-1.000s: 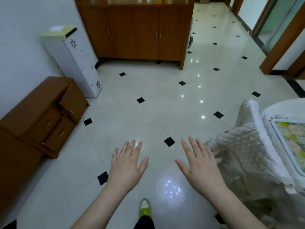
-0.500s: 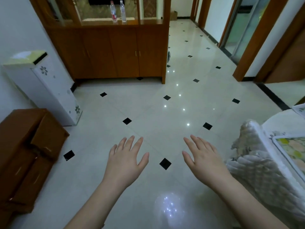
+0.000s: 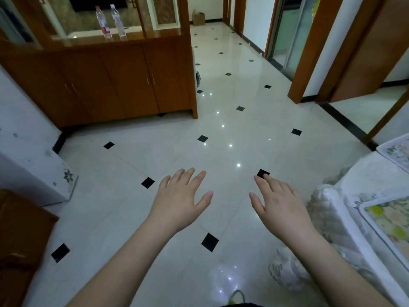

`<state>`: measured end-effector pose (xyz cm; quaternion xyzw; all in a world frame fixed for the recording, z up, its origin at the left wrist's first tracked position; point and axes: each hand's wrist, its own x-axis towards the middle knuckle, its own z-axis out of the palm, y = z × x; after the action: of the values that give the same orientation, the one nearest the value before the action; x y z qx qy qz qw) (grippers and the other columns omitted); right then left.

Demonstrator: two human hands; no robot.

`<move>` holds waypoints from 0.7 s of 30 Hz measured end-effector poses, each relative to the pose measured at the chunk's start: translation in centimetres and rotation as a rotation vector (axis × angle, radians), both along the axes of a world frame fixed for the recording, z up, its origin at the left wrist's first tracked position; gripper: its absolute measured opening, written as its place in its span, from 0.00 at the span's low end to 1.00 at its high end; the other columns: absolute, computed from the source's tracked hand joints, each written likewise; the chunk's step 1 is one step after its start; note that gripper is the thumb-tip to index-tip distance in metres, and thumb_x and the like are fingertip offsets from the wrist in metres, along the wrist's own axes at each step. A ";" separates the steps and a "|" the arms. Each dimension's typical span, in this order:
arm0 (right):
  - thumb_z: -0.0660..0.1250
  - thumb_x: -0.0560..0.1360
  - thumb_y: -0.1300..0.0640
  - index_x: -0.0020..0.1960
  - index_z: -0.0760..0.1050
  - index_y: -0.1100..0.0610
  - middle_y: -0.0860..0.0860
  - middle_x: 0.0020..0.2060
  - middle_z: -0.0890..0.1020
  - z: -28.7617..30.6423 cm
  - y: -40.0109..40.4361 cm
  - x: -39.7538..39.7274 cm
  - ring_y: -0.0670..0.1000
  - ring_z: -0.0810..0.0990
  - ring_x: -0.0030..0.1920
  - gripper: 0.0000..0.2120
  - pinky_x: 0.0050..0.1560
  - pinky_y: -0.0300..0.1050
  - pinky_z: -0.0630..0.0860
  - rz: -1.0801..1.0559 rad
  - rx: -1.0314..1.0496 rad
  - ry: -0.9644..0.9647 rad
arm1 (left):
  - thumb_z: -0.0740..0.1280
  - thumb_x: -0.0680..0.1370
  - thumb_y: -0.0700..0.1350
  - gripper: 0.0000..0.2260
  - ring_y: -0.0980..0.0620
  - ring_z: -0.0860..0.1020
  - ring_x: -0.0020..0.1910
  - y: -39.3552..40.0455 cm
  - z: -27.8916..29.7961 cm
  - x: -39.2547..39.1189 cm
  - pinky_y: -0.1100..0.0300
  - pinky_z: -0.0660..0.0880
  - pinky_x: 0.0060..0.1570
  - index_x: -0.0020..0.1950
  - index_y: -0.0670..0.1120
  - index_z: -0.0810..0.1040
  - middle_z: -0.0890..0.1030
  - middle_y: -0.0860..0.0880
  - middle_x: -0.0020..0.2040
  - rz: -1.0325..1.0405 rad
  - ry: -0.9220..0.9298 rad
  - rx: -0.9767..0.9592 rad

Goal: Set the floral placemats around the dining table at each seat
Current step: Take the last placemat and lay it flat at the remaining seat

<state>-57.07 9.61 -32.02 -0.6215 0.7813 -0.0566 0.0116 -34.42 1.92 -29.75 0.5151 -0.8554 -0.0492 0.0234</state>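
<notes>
A glossy tiled floor (image 3: 155,156) with small black diamond insets fills the head view, running past a wooden cabinet (image 3: 115,80) with two bottles (image 3: 110,21) on top toward a hallway.

Compared with a second ago, the view has lifted and swung: the cabinet top and hallway now show, the low wooden unit at the left has slid mostly out of frame, and a second placemat has come into view. The table (image 3: 371,173), under a white quilted cover, sits at the far right edge. One floral placemat (image 3: 389,220) lies on it near the person; another (image 3: 398,151) lies farther along the edge.

The left hand (image 3: 179,200) and right hand (image 3: 281,207) hang palm-down over the floor, fingers spread and holding nothing, much as before. Neither touches the table; the right hand is just beside the cover's drape.

With two mats already laid and both hands empty, the person seems to be walking round the table, probably to fetch another mat or reach the next seat.
</notes>
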 end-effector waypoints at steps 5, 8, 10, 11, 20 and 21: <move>0.50 0.76 0.43 0.61 0.79 0.57 0.57 0.56 0.83 0.2 -5.7 -2.9 0.59 0.82 0.53 0.27 0.54 0.54 0.77 0.003 0.057 -0.008 | 0.34 0.72 0.67 0.37 0.50 0.50 0.79 -5.2 0.3 -3.6 0.49 0.48 0.76 0.79 0.59 0.51 0.54 0.53 0.80 -0.014 -0.037 -0.021; 0.47 0.76 0.41 0.65 0.76 0.55 0.55 0.62 0.80 0.0 -8.3 -4.3 0.58 0.79 0.59 0.30 0.60 0.54 0.74 -0.001 0.065 -0.013 | 0.35 0.73 0.67 0.36 0.49 0.50 0.79 -8.1 -0.3 -5.1 0.48 0.48 0.76 0.80 0.58 0.51 0.54 0.52 0.81 -0.036 -0.058 -0.026; 0.43 0.76 0.40 0.69 0.73 0.54 0.54 0.67 0.76 -0.4 -10.3 -5.2 0.57 0.76 0.64 0.33 0.65 0.53 0.70 -0.021 0.071 -0.038 | 0.36 0.74 0.67 0.36 0.49 0.51 0.79 -10.4 -0.8 -5.6 0.48 0.49 0.76 0.80 0.58 0.52 0.55 0.52 0.80 -0.048 -0.068 -0.022; 0.42 0.76 0.39 0.70 0.72 0.54 0.54 0.68 0.75 -0.6 -11.2 -5.5 0.56 0.75 0.66 0.34 0.66 0.53 0.68 -0.028 0.081 -0.045 | 0.36 0.74 0.67 0.36 0.49 0.51 0.79 -11.6 -1.2 -5.9 0.48 0.49 0.76 0.80 0.57 0.52 0.55 0.52 0.80 -0.053 -0.072 -0.009; 0.31 0.72 0.36 0.76 0.59 0.49 0.48 0.76 0.63 -1.9 -21.8 -6.0 0.49 0.61 0.75 0.40 0.73 0.47 0.56 -0.070 0.156 -0.047 | 0.39 0.76 0.66 0.34 0.47 0.54 0.79 -24.9 -3.8 -7.6 0.46 0.51 0.75 0.80 0.56 0.53 0.57 0.51 0.80 -0.172 -0.034 -0.005; 0.34 0.73 0.36 0.77 0.58 0.49 0.48 0.76 0.62 -1.8 -23.0 -5.9 0.49 0.61 0.75 0.37 0.74 0.47 0.56 -0.080 0.159 -0.054 | 0.39 0.76 0.66 0.34 0.47 0.54 0.79 -26.4 -3.7 -7.8 0.46 0.52 0.75 0.80 0.56 0.53 0.57 0.50 0.80 -0.185 -0.032 -0.015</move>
<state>-62.98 -13.36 -33.81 -0.5851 0.8069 -0.0113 0.0796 -42.22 -24.51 -33.47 0.4344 -0.8999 -0.0367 0.0090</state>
